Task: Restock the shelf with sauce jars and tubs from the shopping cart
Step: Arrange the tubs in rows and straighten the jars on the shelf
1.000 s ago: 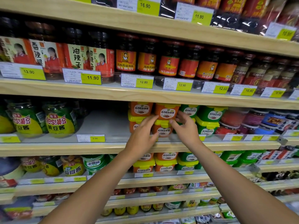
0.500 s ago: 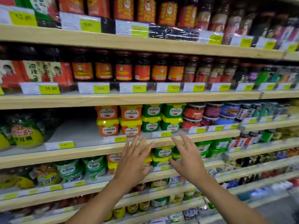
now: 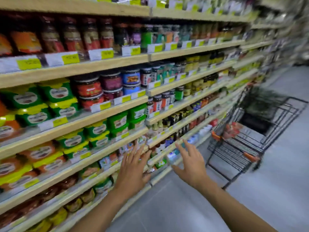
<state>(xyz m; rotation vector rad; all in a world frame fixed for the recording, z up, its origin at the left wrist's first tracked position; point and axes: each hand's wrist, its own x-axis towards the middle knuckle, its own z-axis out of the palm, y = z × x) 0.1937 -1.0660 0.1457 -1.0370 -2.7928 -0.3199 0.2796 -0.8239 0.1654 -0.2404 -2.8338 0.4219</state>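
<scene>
The view is blurred by head motion. My left hand (image 3: 133, 169) and my right hand (image 3: 192, 163) hang in front of the lower shelves, fingers spread, holding nothing. Green tubs with yellow lids (image 3: 55, 94) are stacked on the wooden shelf (image 3: 93, 118) at the left, with orange tubs (image 3: 10, 129) at the far left edge. Red-lidded sauce jars (image 3: 88, 87) stand beside them. A black wire shopping cart (image 3: 250, 131) with orange corners stands in the aisle to the right, and red jars or packs (image 3: 232, 129) lie in it.
Long wooden shelving with yellow price tags (image 3: 70, 58) runs from the left into the far right distance, packed with jars and bottles. Grey aisle floor (image 3: 184, 206) lies below and to the right, between me and the cart.
Both hands let go of the stacked orange tubs and drew back, open. My view swung right along the aisle, bringing the shopping cart into sight.
</scene>
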